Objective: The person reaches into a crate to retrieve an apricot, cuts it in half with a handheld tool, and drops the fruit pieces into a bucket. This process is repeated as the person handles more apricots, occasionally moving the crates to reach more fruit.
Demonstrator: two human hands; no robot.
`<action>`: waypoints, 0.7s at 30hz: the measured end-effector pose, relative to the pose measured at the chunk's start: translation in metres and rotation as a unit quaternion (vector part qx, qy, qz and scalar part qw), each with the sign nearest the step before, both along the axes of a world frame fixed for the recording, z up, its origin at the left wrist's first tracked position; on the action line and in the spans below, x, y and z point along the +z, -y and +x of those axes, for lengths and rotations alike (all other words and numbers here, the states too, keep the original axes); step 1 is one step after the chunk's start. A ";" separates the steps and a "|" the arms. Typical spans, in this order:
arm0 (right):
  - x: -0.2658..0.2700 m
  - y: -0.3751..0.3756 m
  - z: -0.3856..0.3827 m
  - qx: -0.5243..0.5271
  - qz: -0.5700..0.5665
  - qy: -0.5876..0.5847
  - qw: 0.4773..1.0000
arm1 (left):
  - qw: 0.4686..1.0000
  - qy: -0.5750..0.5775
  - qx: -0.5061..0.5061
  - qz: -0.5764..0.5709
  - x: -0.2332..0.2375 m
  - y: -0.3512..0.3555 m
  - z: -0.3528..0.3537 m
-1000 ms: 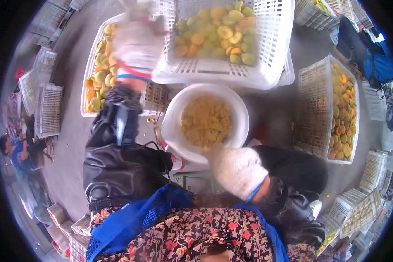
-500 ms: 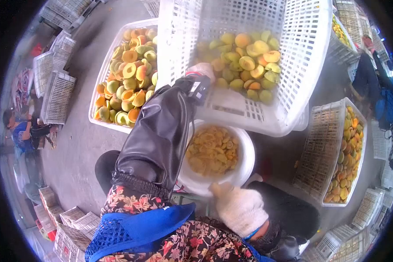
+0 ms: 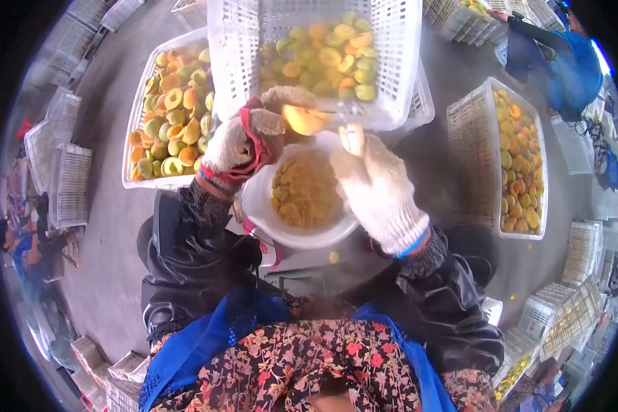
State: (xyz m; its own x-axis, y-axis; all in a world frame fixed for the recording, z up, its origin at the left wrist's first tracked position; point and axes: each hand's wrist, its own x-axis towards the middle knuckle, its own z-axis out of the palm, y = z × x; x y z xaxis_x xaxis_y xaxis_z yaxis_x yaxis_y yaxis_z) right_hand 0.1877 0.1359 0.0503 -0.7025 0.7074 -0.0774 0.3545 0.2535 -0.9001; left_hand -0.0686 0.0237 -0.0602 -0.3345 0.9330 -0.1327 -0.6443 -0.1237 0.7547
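My left hand (image 3: pixel 244 141), in a whitish glove with red trim, holds an orange-yellow fruit piece (image 3: pixel 305 120) between its fingers. To the right of the fruit, my gloved right hand (image 3: pixel 378 185) has its fingers closed around something pale and small that I cannot make out. Both hands are above a white bucket (image 3: pixel 257 199) containing yellow fruit pieces (image 3: pixel 305 189) in liquid. Just beyond them, a white crate (image 3: pixel 230 48) stands tilted with green and orange fruit (image 3: pixel 329 58) inside.
On the left, another crate (image 3: pixel 134 123) is full of halved fruit. A tall crate (image 3: pixel 470 141) of fruit stands at the right. More crates (image 3: pixel 70 185) line the far left. A person in blue (image 3: pixel 575 72) is at the upper right.
My left hand has come back from the tilted crate with a fruit piece. My right hand has risen beside it from below the bucket. The whole view has shifted.
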 end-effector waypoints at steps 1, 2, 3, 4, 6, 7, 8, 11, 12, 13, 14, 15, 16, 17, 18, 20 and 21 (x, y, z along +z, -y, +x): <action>-0.013 0.004 -0.003 0.015 0.140 -0.078 0.987 | 0.950 -0.299 0.077 -0.052 0.037 0.001 0.042; -0.020 0.008 -0.003 0.028 0.276 -0.154 0.948 | 0.950 -0.298 0.077 -0.053 0.046 -0.004 0.060; -0.019 0.015 0.001 0.063 0.306 -0.067 0.948 | 0.958 -0.259 0.106 -0.054 0.053 -0.008 0.074; -0.019 0.023 0.006 0.067 0.305 -0.067 0.948 | 0.964 -0.219 0.138 -0.056 0.057 -0.010 0.085; -0.018 0.036 0.011 0.115 0.349 0.002 0.930 | 0.969 -0.138 0.199 -0.058 0.064 -0.012 0.099; -0.018 0.038 0.011 0.118 0.348 0.003 0.930 | 0.967 -0.095 0.228 -0.060 0.067 -0.010 0.105; -0.016 0.040 0.012 0.124 0.358 0.007 0.925 | 0.967 -0.093 0.230 -0.061 0.070 -0.008 0.109; -0.015 0.041 0.012 0.135 0.377 0.020 0.916 | 0.984 0.073 0.160 0.024 0.090 -0.006 0.118; -0.016 0.042 0.010 0.121 0.363 0.009 0.924 | 0.984 0.074 0.161 0.025 0.088 -0.006 0.118; -0.017 0.042 0.008 0.107 0.348 -0.001 0.931 | 0.983 0.001 0.179 0.027 0.085 -0.007 0.118; -0.018 0.042 0.007 0.107 0.346 0.001 0.932 | 0.978 -0.070 0.195 0.029 0.080 -0.007 0.119; -0.018 0.041 0.006 0.109 0.333 0.011 0.937 | 0.978 -0.068 0.195 0.027 0.077 -0.007 0.120; -0.017 0.040 0.005 0.109 0.320 0.021 0.941 | 0.949 -0.245 0.198 0.002 0.074 -0.006 0.121; -0.017 0.040 0.005 0.108 0.319 0.023 0.941 | 0.889 -0.414 0.194 -0.021 0.072 -0.006 0.121; -0.016 0.039 0.005 0.115 0.303 0.037 0.945 | 0.890 -0.412 0.193 -0.022 0.071 -0.006 0.120; -0.019 0.040 0.005 0.124 0.286 0.051 0.949 | 0.946 -0.271 0.166 0.062 0.070 -0.004 0.117; -0.024 0.042 0.006 0.126 0.319 0.016 0.939 | 0.947 -0.270 0.166 0.061 0.068 -0.005 0.116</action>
State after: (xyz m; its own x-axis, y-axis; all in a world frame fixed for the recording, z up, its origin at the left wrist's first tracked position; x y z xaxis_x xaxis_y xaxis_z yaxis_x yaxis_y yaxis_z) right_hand 0.1939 0.0938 0.0259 -0.8587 0.4288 0.2806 0.2358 0.8168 -0.5266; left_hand 0.0470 0.0285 0.0073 -0.5997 0.7623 0.2435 -0.0799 -0.3598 0.9296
